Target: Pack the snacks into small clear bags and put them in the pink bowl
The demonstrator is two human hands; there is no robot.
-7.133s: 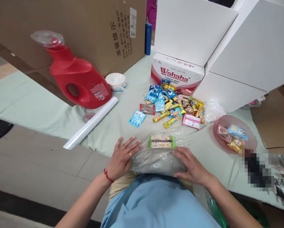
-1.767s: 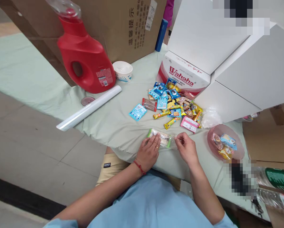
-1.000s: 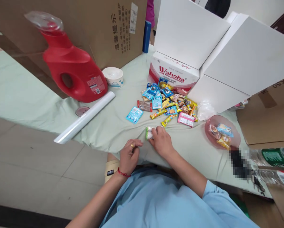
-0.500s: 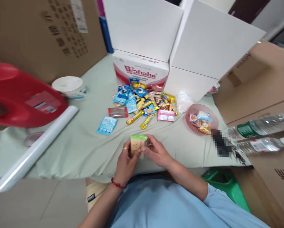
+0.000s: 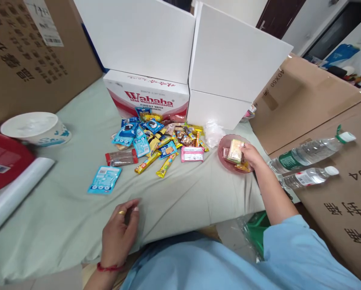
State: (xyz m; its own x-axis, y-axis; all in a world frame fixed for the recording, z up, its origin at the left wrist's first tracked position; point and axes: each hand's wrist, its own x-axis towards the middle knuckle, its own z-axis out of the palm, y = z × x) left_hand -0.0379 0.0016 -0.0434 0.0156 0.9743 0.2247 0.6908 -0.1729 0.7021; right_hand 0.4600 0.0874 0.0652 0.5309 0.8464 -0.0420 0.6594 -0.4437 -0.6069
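My right hand (image 5: pixel 250 156) grips a small snack packet (image 5: pixel 236 151), pale with a green end, over the pink bowl (image 5: pixel 223 163). Beneath it, a yellow-orange wrapped snack (image 5: pixel 243 166) and a brownish one show in the bowl. Near the front of the cloth, my left hand (image 5: pixel 120 229) rests with its fingers loosely curved and apart, holding nothing. Ahead of that hand lies a light blue packet (image 5: pixel 104 180). A pile of wrapped snacks (image 5: pixel 156 139) lies in front of the Wahaha box (image 5: pixel 147 94), with a pink packet (image 5: pixel 192 154) at its right.
White panels (image 5: pixel 225 52) stand behind the pile. Two plastic bottles (image 5: pixel 311 153) lie at the right by a cardboard box (image 5: pixel 346 193). At the left are a white tub (image 5: pixel 35 129), a red container (image 5: pixel 5 161) and a white roll (image 5: pixel 20 193). A crumpled clear bag (image 5: pixel 213 133) sits beside the bowl.
My right hand has carried the snack packet from in front of me to the bowl at the right. My left hand has let go of it and moved left. The view has shifted right.
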